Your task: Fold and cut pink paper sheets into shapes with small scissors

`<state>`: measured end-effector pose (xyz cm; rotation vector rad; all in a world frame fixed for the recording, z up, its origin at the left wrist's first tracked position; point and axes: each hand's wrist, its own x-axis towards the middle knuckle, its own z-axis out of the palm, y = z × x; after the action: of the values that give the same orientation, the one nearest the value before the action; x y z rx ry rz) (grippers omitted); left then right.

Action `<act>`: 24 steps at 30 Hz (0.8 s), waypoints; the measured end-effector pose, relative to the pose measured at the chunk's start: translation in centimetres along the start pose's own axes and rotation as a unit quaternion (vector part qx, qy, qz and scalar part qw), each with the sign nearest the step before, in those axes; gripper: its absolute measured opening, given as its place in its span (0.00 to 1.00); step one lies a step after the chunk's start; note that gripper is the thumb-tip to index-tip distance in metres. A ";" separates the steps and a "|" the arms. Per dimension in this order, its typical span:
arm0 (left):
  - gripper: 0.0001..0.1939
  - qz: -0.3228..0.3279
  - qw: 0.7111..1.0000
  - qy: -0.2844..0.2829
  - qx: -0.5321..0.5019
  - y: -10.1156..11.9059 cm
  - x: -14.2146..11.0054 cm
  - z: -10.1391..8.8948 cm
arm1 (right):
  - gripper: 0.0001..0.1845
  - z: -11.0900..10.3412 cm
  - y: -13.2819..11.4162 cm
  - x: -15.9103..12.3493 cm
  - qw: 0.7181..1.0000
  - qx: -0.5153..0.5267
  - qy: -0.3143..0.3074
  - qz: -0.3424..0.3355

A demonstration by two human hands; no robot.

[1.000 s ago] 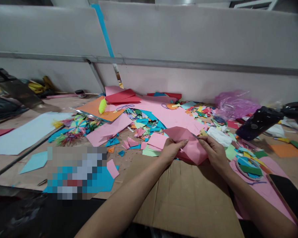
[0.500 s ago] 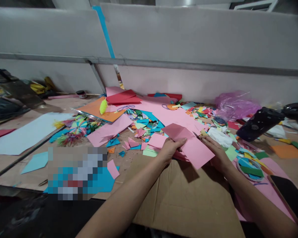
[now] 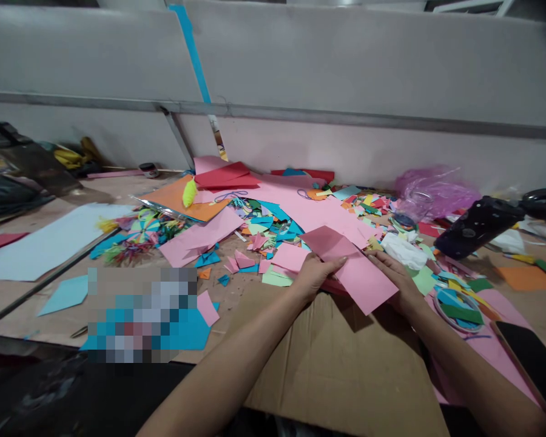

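As the left hand (image 3: 313, 276) pinches a creased, rectangular pink paper sheet (image 3: 361, 273), thumb uppermost, presumably to steady it between both hands, the right hand (image 3: 395, 279) meets its edge, closure unclear; flat brown cardboard (image 3: 341, 376) lies below.

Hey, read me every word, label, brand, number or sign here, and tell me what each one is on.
No text can be read anywhere in this view.
Small jar by the wall: any label is too small to read.
Pixelated patch: blurred out, so nothing can be read.
Phone: dark screen, no characters visible.
Pink paper in the hands: no writing visible.
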<state>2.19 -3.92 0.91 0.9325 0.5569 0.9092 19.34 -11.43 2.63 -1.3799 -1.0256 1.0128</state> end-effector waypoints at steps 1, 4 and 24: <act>0.29 0.000 1.000 0.001 0.003 -0.1 0.0 0.0 | 0.22 0.0 0.0 0.0 1.000 0.003 0.002 0.004; 0.29 0.001 1.000 -0.001 0.021 -0.3 0.2 -0.1 | 0.22 0.1 -0.1 0.1 1.000 0.019 0.008 0.012; 0.25 -0.030 0.999 -0.012 0.028 -0.4 0.0 -0.1 | 0.23 -0.3 0.6 0.6 1.000 0.007 0.009 0.001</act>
<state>2.29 -3.96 0.47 0.9707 0.5890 0.8308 19.79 -10.99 2.01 -1.3763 -1.0015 1.0056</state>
